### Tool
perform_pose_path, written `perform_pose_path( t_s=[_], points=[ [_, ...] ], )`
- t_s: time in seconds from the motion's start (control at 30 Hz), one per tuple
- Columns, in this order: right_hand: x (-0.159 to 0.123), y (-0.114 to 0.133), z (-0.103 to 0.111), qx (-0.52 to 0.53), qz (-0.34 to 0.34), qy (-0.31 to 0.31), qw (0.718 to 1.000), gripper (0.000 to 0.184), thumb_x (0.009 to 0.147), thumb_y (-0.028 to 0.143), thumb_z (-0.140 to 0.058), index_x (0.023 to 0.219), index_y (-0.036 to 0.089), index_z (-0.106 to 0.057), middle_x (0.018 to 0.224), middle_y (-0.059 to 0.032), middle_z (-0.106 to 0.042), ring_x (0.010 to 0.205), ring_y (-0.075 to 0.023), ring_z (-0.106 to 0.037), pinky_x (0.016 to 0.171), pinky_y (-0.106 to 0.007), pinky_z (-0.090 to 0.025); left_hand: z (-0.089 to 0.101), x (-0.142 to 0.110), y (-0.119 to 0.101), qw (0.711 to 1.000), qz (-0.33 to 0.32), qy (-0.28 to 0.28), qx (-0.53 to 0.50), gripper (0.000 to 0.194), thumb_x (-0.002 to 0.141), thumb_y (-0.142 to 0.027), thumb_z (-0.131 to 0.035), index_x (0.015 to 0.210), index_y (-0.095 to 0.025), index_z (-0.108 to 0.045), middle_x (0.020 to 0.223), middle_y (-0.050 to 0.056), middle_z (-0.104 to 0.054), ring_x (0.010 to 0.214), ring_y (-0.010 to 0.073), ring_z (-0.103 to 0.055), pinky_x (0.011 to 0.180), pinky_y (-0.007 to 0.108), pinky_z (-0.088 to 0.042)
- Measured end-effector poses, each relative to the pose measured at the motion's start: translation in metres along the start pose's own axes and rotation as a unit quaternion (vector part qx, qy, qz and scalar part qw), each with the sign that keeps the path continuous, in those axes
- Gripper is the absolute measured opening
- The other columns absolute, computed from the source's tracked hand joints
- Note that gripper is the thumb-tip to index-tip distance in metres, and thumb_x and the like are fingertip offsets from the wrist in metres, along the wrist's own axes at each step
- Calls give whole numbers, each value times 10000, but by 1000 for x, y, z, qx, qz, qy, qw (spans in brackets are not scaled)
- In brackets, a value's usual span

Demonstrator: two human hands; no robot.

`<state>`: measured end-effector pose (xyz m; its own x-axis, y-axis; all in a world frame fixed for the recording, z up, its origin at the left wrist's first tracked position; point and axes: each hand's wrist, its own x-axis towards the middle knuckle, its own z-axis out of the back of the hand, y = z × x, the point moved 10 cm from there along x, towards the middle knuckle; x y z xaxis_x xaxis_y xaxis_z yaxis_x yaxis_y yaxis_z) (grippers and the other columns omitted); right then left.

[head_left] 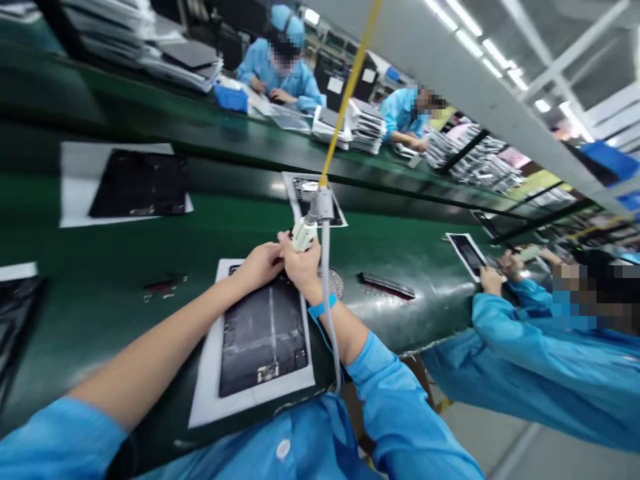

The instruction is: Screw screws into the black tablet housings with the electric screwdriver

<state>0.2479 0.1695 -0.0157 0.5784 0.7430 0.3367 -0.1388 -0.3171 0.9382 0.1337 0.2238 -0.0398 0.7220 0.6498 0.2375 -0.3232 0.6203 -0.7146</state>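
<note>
- right hand wraps the pale corded tool
- left hand bunches beside it; cannot tell whether it pinches anything
- tablet housing lies beneath both; bracing it there should aid control

Beyond the green tabletop, 2 people in blue lean forward: 1 in a blue cap, near a blue bin, the other beside stacked flat pieces. At right is 1 more person in blue. Ceiling lights glow overhead.
</note>
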Motion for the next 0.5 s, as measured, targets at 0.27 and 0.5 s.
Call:
perform_pose_path(
  t_s=[0.27,0.5],
  points=[
    [-11,41,86,57,17,-71,996,518,868,580,-941,1186,245,-706,900,9,-804,593,-125,-644,587,-297,-633,98,-151,32,939,322,-48,-114,691,609,-777,-982,1151,-361,-880,1343,93,-893,1341,481,-800,1204,603,-666],
    [-23,50,117,-12,74,-91,993,494,914,534,-937,1223,232,-697,915,-36,-825,565,-152,-668,587,-336,-634,73,-264,-3,778,523,-43,-346,689,586,-596,-1103,1113,-231,-850,1056,127,-885,998,329,-861,970,462,-705]
  ],
)
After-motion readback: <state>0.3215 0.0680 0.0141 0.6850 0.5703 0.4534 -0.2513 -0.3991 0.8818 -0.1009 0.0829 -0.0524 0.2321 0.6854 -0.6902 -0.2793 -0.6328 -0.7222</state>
